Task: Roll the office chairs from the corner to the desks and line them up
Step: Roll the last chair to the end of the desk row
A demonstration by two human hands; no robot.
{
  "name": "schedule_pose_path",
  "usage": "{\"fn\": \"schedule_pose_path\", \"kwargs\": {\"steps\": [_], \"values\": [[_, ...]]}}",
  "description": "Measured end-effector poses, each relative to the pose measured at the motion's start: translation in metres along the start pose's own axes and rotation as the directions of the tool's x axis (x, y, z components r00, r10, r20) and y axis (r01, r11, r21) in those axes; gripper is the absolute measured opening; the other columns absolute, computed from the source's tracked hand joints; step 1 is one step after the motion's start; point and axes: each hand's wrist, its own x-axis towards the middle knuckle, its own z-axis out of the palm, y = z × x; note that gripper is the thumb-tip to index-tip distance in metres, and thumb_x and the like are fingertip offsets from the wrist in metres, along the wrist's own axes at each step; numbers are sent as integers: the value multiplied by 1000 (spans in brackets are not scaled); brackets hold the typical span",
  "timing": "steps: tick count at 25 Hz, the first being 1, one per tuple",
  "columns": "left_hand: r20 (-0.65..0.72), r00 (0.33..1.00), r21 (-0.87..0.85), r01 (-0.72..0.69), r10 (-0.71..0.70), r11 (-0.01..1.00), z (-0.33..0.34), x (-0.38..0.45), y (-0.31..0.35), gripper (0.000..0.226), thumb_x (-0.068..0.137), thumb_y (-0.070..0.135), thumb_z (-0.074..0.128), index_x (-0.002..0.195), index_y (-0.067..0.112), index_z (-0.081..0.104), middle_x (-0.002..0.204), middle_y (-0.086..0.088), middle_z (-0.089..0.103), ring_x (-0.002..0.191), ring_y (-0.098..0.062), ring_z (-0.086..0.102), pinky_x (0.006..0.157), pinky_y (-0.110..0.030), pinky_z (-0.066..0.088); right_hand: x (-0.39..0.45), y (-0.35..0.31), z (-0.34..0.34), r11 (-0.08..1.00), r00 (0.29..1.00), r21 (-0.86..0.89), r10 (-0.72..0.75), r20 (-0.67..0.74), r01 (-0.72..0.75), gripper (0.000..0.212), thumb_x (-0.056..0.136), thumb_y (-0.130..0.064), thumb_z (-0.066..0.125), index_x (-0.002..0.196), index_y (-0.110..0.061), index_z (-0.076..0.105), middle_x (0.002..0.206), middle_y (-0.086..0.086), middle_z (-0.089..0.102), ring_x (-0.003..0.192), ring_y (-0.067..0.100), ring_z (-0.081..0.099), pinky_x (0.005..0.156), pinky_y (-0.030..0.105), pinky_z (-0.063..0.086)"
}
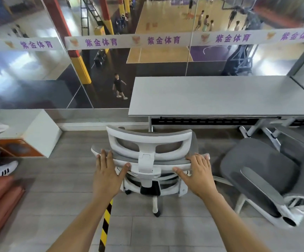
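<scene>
A white-framed office chair (148,142) with grey mesh stands right in front of me, its back towards me, near the left end of a grey desk (216,95). My left hand (107,171) grips the left side of the backrest's top edge, fingers over it and thumb below. My right hand (199,171) holds the right side of that edge the same way. A second grey chair (260,171) stands to the right, turned at an angle, beside the desk's legs.
A glass wall (38,70) with a banner runs behind the desk, overlooking a sports hall below. A white box (38,131) sits at the left. Someone's shoe (6,169) shows at the left edge. Yellow-black tape (105,224) marks the floor. Brown pads (0,199) lie lower left.
</scene>
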Motion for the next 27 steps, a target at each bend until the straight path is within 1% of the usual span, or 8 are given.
{"fn": "schedule_pose_path", "kwargs": {"steps": [7,12,15,17,20,22,24,27], "values": [[-6,1000,-16,22,-22,1000,1,-12,7,89,87,72,40,152,12,24,165,-11,10,152,-30,3,121,-49,21,-2,3,-11,1000,1000,11,-13,19,13,69,85,-80,44,117,-20,55,122,-4,56,129,20,44,124,48,15],[12,1000,13,5,-5,1000,-2,-19,10,90,87,72,36,152,11,22,165,-11,8,152,-30,3,121,-50,22,-6,6,-17,1000,999,-9,-17,41,17,72,85,-81,41,120,-19,55,123,-5,56,134,19,42,124,48,14],[31,999,52,12,-13,999,-4,-22,16,84,92,64,39,153,10,21,165,-13,8,152,-33,7,120,-51,24,-4,3,-23,1000,997,-24,-9,72,10,72,85,-80,42,122,-19,55,126,-4,56,138,20,38,124,49,15],[22,1000,45,2,-3,999,-6,-27,24,73,96,54,45,150,8,29,161,-17,21,148,-36,19,117,-51,29,-3,-2,-27,1000,996,-26,8,90,-6,68,87,-76,47,123,-20,56,130,-3,55,140,20,37,123,48,17],[-114,988,4,-104,104,995,-14,-40,42,50,94,37,57,135,10,48,132,-12,56,123,-34,47,103,-49,43,-6,-12,-34,999,997,31,41,67,-43,49,91,-57,57,124,-22,57,129,-6,56,133,20,44,116,43,30],[-177,956,28,-235,236,972,-16,-49,57,38,89,29,62,124,13,54,116,-6,61,108,-30,52,94,-44,47,-13,-19,-40,994,998,88,58,18,-60,36,95,-40,59,126,-23,56,127,-7,57,124,21,51,108,37,36],[-155,917,5,-372,369,928,-15,-56,78,35,86,24,65,118,16,56,115,-2,61,105,-26,53,92,-42,47,-20,-22,-51,989,994,115,96,-50,-89,33,96,-33,56,128,-25,55,130,-7,57,121,19,52,106,35,36],[-80,854,-57,-518,514,853,-9,-66,119,38,88,27,61,124,19,54,125,0,56,117,-23,49,101,-40,44,-35,-19,-82,984,980,123,145,-138,-128,36,97,-34,54,133,-29,51,136,-11,53,122,14,47,107,33,34]]}}
